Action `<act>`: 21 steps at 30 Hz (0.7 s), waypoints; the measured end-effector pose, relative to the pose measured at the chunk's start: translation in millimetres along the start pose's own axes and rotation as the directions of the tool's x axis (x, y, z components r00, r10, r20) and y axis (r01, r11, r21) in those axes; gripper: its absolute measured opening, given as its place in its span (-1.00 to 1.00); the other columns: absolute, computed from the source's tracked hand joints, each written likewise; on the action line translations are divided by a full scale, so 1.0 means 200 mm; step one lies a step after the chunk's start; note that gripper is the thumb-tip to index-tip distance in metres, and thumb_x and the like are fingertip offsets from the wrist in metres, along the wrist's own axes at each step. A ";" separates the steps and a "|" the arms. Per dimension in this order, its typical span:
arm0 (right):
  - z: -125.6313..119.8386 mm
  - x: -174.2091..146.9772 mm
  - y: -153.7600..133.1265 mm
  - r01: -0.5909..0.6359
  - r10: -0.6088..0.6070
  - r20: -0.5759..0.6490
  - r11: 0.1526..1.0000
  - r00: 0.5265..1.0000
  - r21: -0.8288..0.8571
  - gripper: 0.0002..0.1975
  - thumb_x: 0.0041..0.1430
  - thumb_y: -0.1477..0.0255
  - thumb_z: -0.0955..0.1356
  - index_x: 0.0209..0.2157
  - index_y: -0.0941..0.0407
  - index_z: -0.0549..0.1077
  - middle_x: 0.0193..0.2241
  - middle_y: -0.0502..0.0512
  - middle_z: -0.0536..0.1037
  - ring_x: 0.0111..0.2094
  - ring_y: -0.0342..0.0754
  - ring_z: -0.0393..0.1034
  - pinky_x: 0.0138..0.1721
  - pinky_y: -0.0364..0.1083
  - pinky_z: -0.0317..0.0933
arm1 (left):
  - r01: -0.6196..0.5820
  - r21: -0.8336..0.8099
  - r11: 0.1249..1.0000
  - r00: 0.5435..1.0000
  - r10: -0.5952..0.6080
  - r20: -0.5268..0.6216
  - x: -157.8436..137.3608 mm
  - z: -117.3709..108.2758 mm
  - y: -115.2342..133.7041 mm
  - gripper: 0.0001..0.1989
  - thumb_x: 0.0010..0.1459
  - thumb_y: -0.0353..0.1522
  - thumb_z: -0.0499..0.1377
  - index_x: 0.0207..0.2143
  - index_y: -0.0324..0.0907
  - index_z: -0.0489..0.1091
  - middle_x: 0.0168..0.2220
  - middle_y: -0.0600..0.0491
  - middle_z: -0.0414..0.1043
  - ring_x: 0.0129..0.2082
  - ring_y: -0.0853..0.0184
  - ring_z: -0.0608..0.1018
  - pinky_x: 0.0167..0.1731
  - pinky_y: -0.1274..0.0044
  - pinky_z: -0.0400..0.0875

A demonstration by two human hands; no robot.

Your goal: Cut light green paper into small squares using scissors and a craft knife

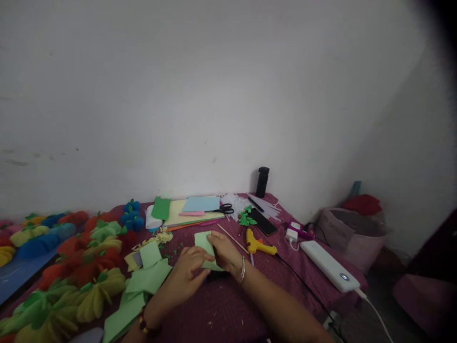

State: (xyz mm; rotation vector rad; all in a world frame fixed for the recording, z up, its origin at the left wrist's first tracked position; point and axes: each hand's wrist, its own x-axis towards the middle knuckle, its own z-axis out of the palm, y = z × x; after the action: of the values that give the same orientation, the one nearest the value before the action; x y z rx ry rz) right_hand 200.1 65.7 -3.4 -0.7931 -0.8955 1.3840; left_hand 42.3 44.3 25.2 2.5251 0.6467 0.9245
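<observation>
A pale green craft sheet [202,241] is held up between my two hands above the table. My right hand [224,251] grips its right side, thumb toward the upper edge. My left hand [190,270] has its fingers bent over the lower left part of the same sheet, and the pinch looks closed. Part of the sheet turns outward below the fingers. Several more pale green pieces [152,276] lie in a loose pile left of my left hand. Something dark under the hands is mostly hidden.
Many colourful fluffy pumpkin-like shapes [103,252] crowd the left. Behind are stacked sheets [174,212] and black scissors [225,208]. To the right lie a thin stick [232,238], yellow glue gun [259,244], phone [263,221], white power bank [330,265] and cables. A black bottle [262,182] stands by the wall.
</observation>
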 end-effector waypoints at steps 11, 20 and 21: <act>0.08 -0.05 0.00 0.054 -0.057 0.027 0.993 0.998 0.102 -0.74 -0.05 0.24 0.41 -0.42 0.15 0.39 -0.55 -0.03 0.46 -0.57 -0.17 0.29 -0.51 -0.18 0.15 | 0.371 -0.204 0.906 0.859 -0.418 -0.296 0.02 0.12 -0.15 -0.70 0.11 -0.20 0.08 -0.57 -0.19 0.32 -0.61 0.15 0.26 -0.55 0.37 0.31 -0.52 0.57 0.18; 0.12 -0.10 0.00 0.126 -0.123 0.152 0.992 0.981 -0.012 -0.72 0.07 0.19 0.35 -0.37 0.15 0.46 -0.48 0.02 0.48 -0.45 -0.11 0.33 -0.41 -0.15 0.18 | 0.365 -0.335 0.869 0.770 -0.484 -0.416 0.02 0.09 -0.14 -0.69 0.04 -0.14 0.13 -0.56 -0.18 0.33 -0.64 0.17 0.26 -0.58 0.40 0.31 -0.56 0.61 0.21; 0.12 -0.10 0.01 0.129 -0.123 0.158 0.991 0.980 -0.031 -0.71 0.08 0.19 0.34 -0.37 0.15 0.46 -0.49 0.02 0.47 -0.46 -0.13 0.31 -0.42 -0.16 0.16 | 0.362 -0.324 0.874 0.772 -0.476 -0.422 0.02 0.09 -0.14 -0.69 0.05 -0.14 0.13 -0.56 -0.18 0.33 -0.63 0.18 0.26 -0.59 0.41 0.31 -0.56 0.61 0.21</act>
State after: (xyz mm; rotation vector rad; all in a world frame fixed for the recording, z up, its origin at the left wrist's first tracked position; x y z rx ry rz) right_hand 178.7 44.8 5.6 -0.6541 -1.0810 1.3325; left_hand 50.4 66.2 0.9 1.8198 1.1358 1.3802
